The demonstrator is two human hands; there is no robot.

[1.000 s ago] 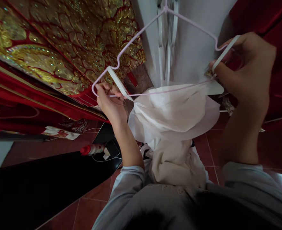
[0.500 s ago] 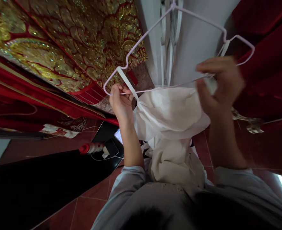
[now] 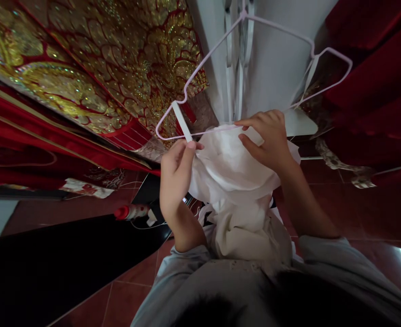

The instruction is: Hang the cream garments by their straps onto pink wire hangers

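white garment (image 3: 231, 165) hangs in loose folds in front of me, just below the pale pink hanger (image 3: 216, 48), whose bottom bar runs across the garment's top edge. its 2 thin white straps go up over the hanger's arms: the left strap (image 3: 181, 119) lies just outside the notch on the left, and the right strap (image 3: 311, 71) sits close by the notch on the right. of my hands, my left hand (image 3: 176, 175) pinches the lower end of the left strap between thumb and fingers, right by the bar. my right hand (image 3: 268, 138) is over the top of the garment, thumb and forefinger parted with a gap between them beside the bar; i cannot tell whether the fingertips touch the cloth. behind the hanger is a pale panel (image 3: 282, 59). to my left hangs a gold-sequinned red garment (image 3: 146, 59), and to my right hang dark red clothes (image 3: 384, 72). lower on my left, a black bench (image 3: 67, 272) carries a red-capped bottle (image 3: 137, 212). below the white garment there are folds of beige cloth (image 3: 244, 231), and reddish floor tiles (image 3: 132, 295) show beside the bench.
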